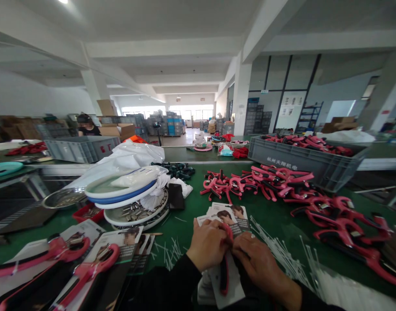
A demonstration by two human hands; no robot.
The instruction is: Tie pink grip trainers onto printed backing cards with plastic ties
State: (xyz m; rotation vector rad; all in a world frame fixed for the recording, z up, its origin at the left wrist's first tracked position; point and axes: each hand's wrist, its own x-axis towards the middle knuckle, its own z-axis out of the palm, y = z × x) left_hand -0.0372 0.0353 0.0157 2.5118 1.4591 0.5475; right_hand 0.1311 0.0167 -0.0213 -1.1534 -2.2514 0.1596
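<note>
My left hand (208, 242) is closed over a pink and black plier-like tool (224, 276), which lies on a printed card (235, 287) near the front edge. My right hand (258, 259) touches the tool's right side with its fingers bent together; whatever sits between those fingertips is too small to tell. Beyond both hands lies a stack of printed cards (241, 216). White cable ties (279, 250) spread to the right of my right hand, and more ties (172, 255) are scattered left of my left hand.
Carded pink tools (97, 268) lie at the front left. Loose pink tools (276, 181) form a long pile on the right, before a grey crate (301, 162). Stacked round trays (122, 196) and a metal bowl (65, 199) stand left. A person (87, 126) is at the back left.
</note>
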